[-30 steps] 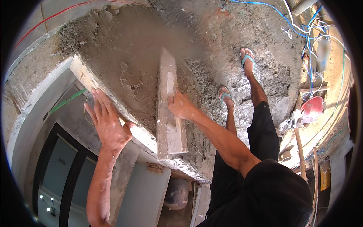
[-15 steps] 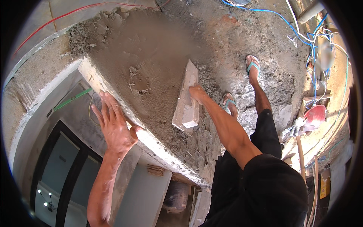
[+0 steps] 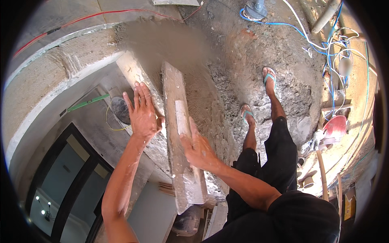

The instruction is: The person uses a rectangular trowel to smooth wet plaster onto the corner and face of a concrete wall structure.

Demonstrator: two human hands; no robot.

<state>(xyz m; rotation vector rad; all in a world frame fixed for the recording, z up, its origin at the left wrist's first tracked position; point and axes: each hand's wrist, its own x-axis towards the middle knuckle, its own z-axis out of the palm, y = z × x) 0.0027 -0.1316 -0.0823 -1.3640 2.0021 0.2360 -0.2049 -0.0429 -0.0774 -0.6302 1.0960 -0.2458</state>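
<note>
My left hand [image 3: 144,121], fingers stretched and spread, rests on the pale board [image 3: 127,65] along the edge of wet grey mortar [image 3: 206,93]. Right beside it, my right hand [image 3: 196,148] grips a long, mortar-smeared float [image 3: 172,93] by its raised handle. The float's length runs away from me, its near end over the board's edge, close to my body. Part of the mortar at the top is blurred.
Below the edge at left are a dark-framed glass opening [image 3: 56,178] and a green level [image 3: 87,103]. My sandalled feet [image 3: 269,81] are on rough ground. Blue and white cables [image 3: 291,28], a red basin [image 3: 336,125] and pipes [image 3: 324,14] lie right. A red cable [image 3: 109,10] crosses the top.
My left hand has shifted right and up in the picture. The float has come left and toward me, beside that hand. The view of the surroundings has shifted.
</note>
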